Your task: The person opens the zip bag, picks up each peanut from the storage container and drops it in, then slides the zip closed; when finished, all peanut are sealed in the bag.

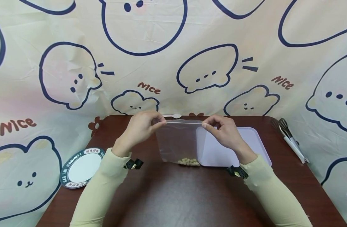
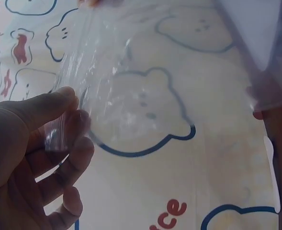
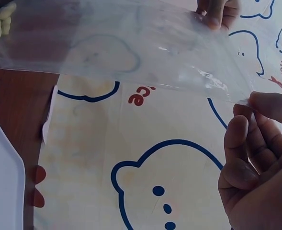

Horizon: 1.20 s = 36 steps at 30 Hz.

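A clear plastic zip bag (image 1: 177, 142) hangs upright between my two hands, its top edge stretched flat. Several pale peanuts (image 1: 189, 162) lie in its bottom right corner. My left hand (image 1: 140, 126) pinches the bag's top left corner between thumb and index finger. At the top right corner, my right hand (image 1: 223, 130) pinches the edge in the same manner. Both wrist views show the film, wrinkled near the left fingers (image 2: 64, 98) and drawn taut toward the right fingers (image 3: 243, 112). Whether the seal is closed cannot be told.
Behind the bag's right side lies a white tray (image 1: 254, 142). A green-rimmed plate (image 1: 85, 168) sits at the table's left edge. Black-and-white kitchen utensils (image 1: 290, 138) lie at the right edge, and a white spoon (image 1: 176, 116) at the back. A patterned cloth (image 1: 167, 69) hangs behind the table.
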Available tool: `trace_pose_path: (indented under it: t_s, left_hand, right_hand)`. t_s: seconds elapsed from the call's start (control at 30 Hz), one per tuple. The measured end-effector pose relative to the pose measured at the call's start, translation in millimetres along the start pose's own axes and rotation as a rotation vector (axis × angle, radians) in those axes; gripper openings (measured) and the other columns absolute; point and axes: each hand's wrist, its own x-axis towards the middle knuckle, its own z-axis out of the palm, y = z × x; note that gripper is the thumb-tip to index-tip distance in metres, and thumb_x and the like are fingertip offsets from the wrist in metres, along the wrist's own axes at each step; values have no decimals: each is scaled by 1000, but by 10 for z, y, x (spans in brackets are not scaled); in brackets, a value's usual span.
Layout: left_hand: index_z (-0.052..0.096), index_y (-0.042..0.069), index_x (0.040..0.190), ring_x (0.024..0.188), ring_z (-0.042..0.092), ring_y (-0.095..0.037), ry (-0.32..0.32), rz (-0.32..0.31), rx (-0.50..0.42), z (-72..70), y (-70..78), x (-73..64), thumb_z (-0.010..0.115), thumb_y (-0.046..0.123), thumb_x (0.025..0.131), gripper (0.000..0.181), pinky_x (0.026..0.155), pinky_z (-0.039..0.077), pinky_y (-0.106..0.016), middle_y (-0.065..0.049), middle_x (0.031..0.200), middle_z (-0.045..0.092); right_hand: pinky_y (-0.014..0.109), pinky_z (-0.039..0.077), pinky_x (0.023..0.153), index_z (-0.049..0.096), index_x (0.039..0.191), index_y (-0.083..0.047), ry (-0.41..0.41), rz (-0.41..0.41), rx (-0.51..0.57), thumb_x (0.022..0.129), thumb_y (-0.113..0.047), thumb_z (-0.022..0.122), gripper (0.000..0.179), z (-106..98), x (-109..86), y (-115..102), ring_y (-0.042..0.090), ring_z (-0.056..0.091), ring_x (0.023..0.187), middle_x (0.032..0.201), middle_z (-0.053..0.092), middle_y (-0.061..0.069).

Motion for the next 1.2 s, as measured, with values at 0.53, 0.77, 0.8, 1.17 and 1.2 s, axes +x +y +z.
trace_pose_path:
  t_s: [0.53,0.77,0.8,1.17,1.2]
  left_hand:
    - [74,21,93,79,55,-18,44,-38,-36,-101,-162,-143,72,36,91,15,73,43,-33,5,82,68]
    - [76,19,92,80,55,-17,59,-47,-45,-121,-195,-188,74,36,90,17,74,43,-35,3,84,69]
    - [76,19,92,80,55,-17,58,-49,-49,-120,-198,-190,74,36,90,17,74,43,-35,3,84,70]
    - [71,17,98,75,57,-16,78,-63,-185,-59,-186,-162,70,29,94,13,69,49,-32,0,84,68]
    - [70,16,98,74,57,-16,81,-60,-197,-54,-183,-160,70,28,94,13,68,49,-31,0,84,67]
  right_hand:
    - [26,43,56,73,94,-22,-6,21,23,93,-25,72,4,-14,-12,-4,14,53,66,81,68,-5]
    - [26,43,56,73,94,-21,-10,22,26,93,-26,72,5,-13,-8,5,14,53,65,82,68,-5]
    - [26,43,55,73,94,-21,-11,24,30,93,-26,71,5,-10,-7,11,15,53,65,81,67,-4]
    - [29,46,56,71,99,-21,-52,92,108,95,-31,69,11,36,-2,79,27,60,69,83,64,0]
    - [30,46,56,71,99,-21,-57,96,111,95,-32,69,12,39,-3,84,27,60,69,83,63,1]
